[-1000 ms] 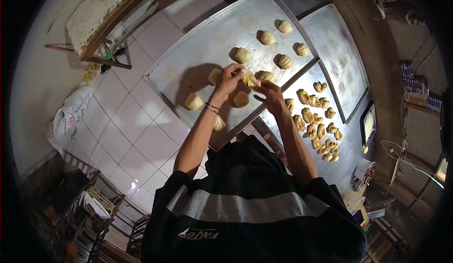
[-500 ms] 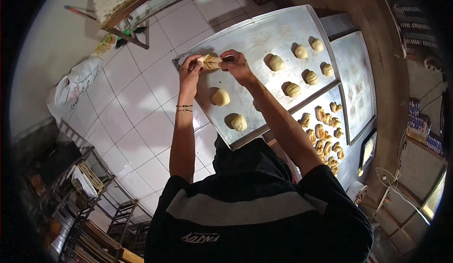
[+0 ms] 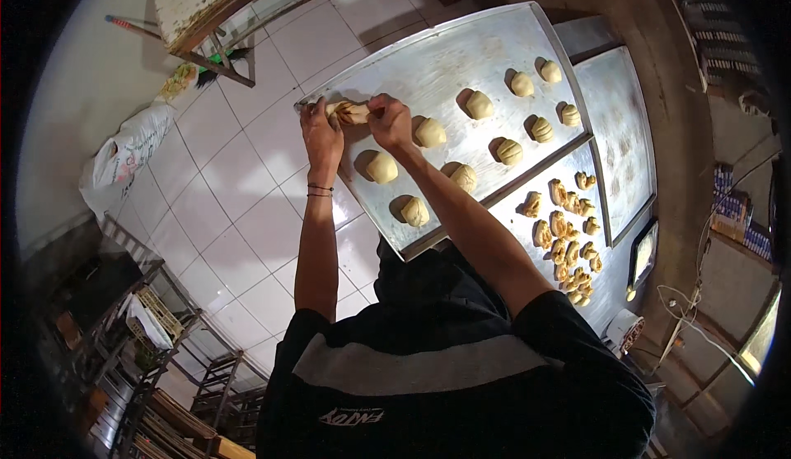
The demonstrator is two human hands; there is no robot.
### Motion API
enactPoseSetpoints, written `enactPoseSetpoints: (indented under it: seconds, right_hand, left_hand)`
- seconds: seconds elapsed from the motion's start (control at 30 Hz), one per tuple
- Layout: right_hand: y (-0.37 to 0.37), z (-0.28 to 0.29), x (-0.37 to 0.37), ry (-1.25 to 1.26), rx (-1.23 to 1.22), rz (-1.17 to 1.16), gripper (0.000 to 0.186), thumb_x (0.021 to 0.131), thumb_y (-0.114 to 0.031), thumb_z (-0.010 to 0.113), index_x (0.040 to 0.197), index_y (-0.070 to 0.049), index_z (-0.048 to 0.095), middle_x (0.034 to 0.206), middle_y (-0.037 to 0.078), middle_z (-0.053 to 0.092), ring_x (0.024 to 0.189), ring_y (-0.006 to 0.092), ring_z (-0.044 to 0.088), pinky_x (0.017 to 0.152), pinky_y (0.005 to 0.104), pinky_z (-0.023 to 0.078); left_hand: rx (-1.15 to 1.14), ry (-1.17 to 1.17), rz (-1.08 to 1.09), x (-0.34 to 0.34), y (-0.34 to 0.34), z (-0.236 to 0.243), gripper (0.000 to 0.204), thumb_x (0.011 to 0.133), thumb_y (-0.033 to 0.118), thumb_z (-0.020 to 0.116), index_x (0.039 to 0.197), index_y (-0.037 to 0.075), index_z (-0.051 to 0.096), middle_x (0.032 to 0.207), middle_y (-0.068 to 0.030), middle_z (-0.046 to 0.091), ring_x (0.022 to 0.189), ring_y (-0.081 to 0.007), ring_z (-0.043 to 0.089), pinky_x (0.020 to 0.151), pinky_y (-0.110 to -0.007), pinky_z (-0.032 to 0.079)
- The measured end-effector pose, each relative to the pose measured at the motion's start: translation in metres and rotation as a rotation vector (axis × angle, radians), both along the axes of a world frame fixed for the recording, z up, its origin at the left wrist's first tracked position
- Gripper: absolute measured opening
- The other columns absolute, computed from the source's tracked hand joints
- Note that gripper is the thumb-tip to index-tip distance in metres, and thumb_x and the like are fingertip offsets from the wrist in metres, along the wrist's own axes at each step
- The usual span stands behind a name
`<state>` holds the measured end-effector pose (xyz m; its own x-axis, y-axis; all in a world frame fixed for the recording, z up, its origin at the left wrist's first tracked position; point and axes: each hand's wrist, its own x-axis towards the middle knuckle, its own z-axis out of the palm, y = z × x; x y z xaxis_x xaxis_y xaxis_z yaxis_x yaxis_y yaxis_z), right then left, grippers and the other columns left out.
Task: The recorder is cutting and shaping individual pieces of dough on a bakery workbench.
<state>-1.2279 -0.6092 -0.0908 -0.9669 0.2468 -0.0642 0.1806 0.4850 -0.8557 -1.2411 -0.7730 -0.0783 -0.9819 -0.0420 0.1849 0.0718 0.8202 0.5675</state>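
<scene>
Over the far left corner of a large metal baking tray (image 3: 428,59), both hands hold a slit piece of dough (image 3: 352,114) with dark filling in its cuts. My left hand (image 3: 323,138) grips its left end, fingers curled round it. The right end is pinched by my right hand (image 3: 390,121), whose fingertips are partly hidden. Closest to the hands are two smooth dough balls, one plain round ball (image 3: 382,167) below and another ball (image 3: 430,133) beside my right wrist. Farther right on the tray sit more balls and several striped buns (image 3: 509,152).
Right of the tray, a metal surface (image 3: 606,294) bears several small filled dough pieces (image 3: 565,227). Another metal tray (image 3: 622,121) lies beyond. A white sack (image 3: 132,150) stands on the tiled floor at left, near a wooden table (image 3: 206,6). Dark racks (image 3: 156,327) stand lower left.
Both hands have shifted slightly left with the dough, and its dark-filled cuts show more plainly. My right hand and forearm moved left, uncovering dough balls on the tray.
</scene>
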Motion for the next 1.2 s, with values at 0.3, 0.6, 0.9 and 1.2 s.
enactPoseSetpoints:
  seconds: [0.3,0.6,0.9,1.2]
  right_hand:
    - [0.103,0.068,0.078,-0.178,-0.565,0.139,0.036,0.100,-0.003,0.061,0.135,0.004,0.061,0.112,0.017,0.075,0.093,0.0200,0.075,0.083,0.0326,0.062]
    - [0.368,0.126,0.357,-0.097,-0.765,-0.365,0.039,0.103,-0.014,0.067,0.133,0.010,0.060,0.115,0.017,0.073,0.103,0.0239,0.073,0.096,0.0370,0.060]
    - [0.486,0.107,0.576,-0.041,-0.165,-0.902,0.038,0.096,-0.008,0.061,0.131,0.004,0.067,0.116,0.015,0.076,0.103,0.0237,0.073,0.091,0.0360,0.058]
    - [0.513,0.153,0.614,-0.008,-0.556,-0.875,0.030,0.101,-0.008,0.060,0.129,0.000,0.068,0.108,0.012,0.076,0.093,0.0172,0.071,0.078,0.0318,0.056]
  left_hand:
    - [-0.031,-0.084,-0.142,-0.003,0.026,0.042,0.047,0.089,0.001,0.062,0.136,0.005,0.063,0.128,-0.0191,0.069,0.123,-0.0405,0.060,0.108,-0.047,0.049]
    - [0.531,-0.220,-0.523,0.157,0.281,0.102,0.035,0.094,-0.003,0.061,0.128,0.004,0.067,0.111,-0.0136,0.069,0.088,-0.0233,0.068,0.078,-0.036,0.056]
    - [0.174,-0.154,-1.012,0.303,0.490,0.096,0.038,0.092,0.006,0.073,0.128,0.000,0.062,0.117,-0.0220,0.067,0.105,-0.0423,0.065,0.090,-0.048,0.054]
    - [-0.088,-0.130,-1.016,0.321,0.527,0.089,0.044,0.081,0.002,0.083,0.117,0.001,0.058,0.111,-0.0206,0.064,0.105,-0.0422,0.064,0.089,-0.048,0.053]
